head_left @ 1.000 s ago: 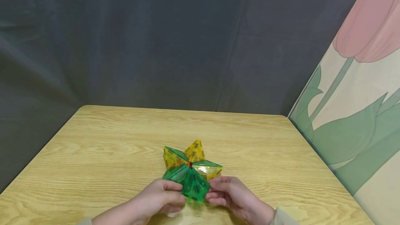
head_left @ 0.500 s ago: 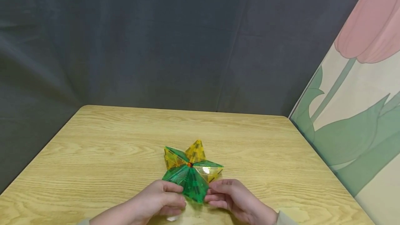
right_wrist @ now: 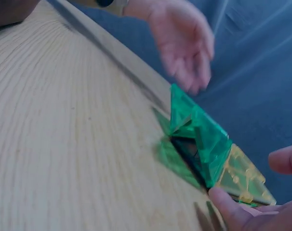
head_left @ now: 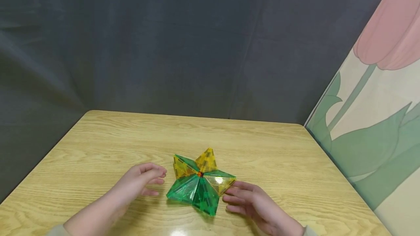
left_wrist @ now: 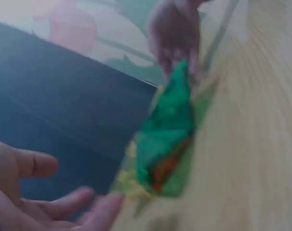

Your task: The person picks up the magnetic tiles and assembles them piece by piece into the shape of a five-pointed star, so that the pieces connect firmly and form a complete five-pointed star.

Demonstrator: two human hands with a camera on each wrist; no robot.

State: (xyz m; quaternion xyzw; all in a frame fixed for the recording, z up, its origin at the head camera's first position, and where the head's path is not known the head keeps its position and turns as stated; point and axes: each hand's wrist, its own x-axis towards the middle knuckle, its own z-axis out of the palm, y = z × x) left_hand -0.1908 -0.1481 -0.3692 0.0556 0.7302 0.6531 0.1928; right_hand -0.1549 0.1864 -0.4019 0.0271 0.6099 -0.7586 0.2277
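Note:
A five-pointed star of translucent green and yellow magnetic tiles (head_left: pixel 187 188) lies on the wooden table, its points raised and an orange-red spot at its centre. To its left hovers my left hand (head_left: pixel 139 179), fingers loosely extended, apart from the star and holding nothing. On the other side, my right hand (head_left: pixel 254 205) has its fingers at the yellow right point. The right wrist view has a fingertip (right_wrist: pixel 223 197) at the star's lower edge, with the thumb (right_wrist: pixel 286 160) held away. In the left wrist view the green tiles (left_wrist: pixel 167 120) look blurred.
The pale wood-grain table (head_left: pixel 115 137) ends at a dark curtain (head_left: pixel 170 46) behind. A panel with a printed pink tulip (head_left: pixel 384 39) runs along the right edge. Light reflects off the table near its front.
My left hand has let go of the star's front and moved left and up. The right hand has slid a little right, from the green front point to the yellow right one.

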